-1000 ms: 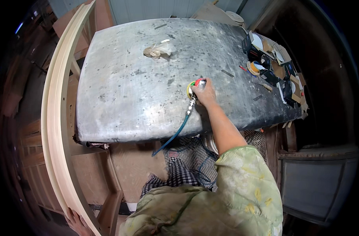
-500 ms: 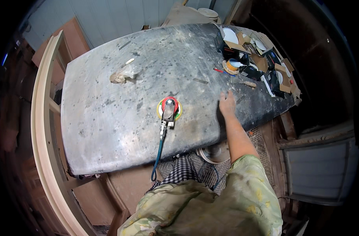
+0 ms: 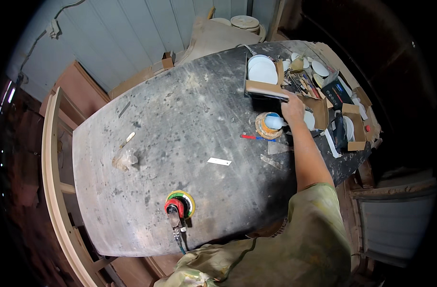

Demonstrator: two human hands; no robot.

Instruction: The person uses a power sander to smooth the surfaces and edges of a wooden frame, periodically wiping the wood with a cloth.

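Observation:
My right hand [image 3: 293,109] is at the near right corner of an open cardboard box [image 3: 264,90], its fingers closed at the flap; the fingertips are partly hidden. White round sanding discs [image 3: 263,70] lie stacked in this box. Just below the hand stands a roll of tape [image 3: 263,128] with a pale blue-and-white bottle or tube [image 3: 275,122] lying in it. A red and blue pen [image 3: 256,137] rests beside the roll. Nearer to me on the left, a red air sander [image 3: 175,207] sits on the table with its hose attached. My left hand is out of view.
More open boxes with discs [image 3: 354,128] crowd the table's right end, around scattered small tools [image 3: 304,83]. A white strip [image 3: 219,161], scrapers [image 3: 279,147] and a crumpled plastic bag [image 3: 126,159] lie on the worn table [image 3: 180,134]. A wooden frame [image 3: 55,182] stands along the left.
My right arm has reached farther forward, and the hand has come to the disc box. The view has shifted forward and right, leaving the sander lower in the picture.

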